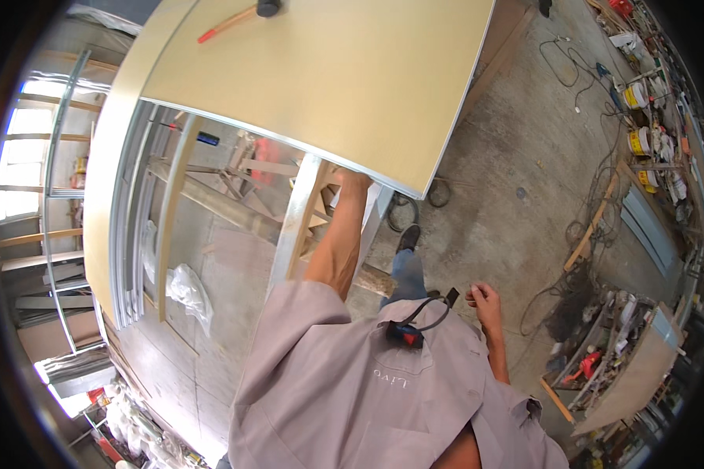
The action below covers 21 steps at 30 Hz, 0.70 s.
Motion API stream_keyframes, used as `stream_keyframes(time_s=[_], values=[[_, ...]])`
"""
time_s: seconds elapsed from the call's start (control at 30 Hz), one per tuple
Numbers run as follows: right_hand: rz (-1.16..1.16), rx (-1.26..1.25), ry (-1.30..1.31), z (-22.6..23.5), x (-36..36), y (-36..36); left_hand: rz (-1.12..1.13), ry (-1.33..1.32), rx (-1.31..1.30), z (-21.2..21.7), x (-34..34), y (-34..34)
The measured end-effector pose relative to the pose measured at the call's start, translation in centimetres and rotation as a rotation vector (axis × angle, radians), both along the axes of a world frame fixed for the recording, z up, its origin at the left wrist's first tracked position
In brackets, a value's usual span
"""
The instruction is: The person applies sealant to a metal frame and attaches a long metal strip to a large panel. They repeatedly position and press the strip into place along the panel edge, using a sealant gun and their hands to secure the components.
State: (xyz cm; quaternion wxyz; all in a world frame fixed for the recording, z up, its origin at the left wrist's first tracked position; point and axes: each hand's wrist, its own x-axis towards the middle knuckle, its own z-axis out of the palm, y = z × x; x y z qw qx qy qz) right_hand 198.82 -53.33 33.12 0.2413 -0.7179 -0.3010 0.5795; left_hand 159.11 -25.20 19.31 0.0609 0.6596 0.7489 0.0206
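A large cream-yellow panel (328, 86) with a pale metal edge lies across a frame in front of me. My left arm reaches forward to the panel's near edge, where my left hand (353, 180) goes under it; the fingers are hidden. Beside that forearm runs a light wooden beam with a silvery face (296, 223). Down by my right side hangs my right hand (485, 301), its fingers loosely curled with nothing visible in them. On the panel, towards the far edge, rests a mallet (238, 22) with a black head and a red-tipped wooden handle.
Left of the beam are a wooden strip (176, 211), a blue-handled tool (207, 138) and clear plastic wrap (188, 293). Cables (571, 66) trail across the concrete floor at right. Buckets (637, 95) and a cluttered scrap pile (602, 352) line the right side.
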Motion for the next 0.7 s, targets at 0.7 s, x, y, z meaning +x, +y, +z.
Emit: stream_keyframes(time_s=[0.7], values=[[0.187, 0.040, -0.002, 1.5, -2.0, 12.2, 1.878, -2.191, 0.424, 5.8, 3.9, -3.1]])
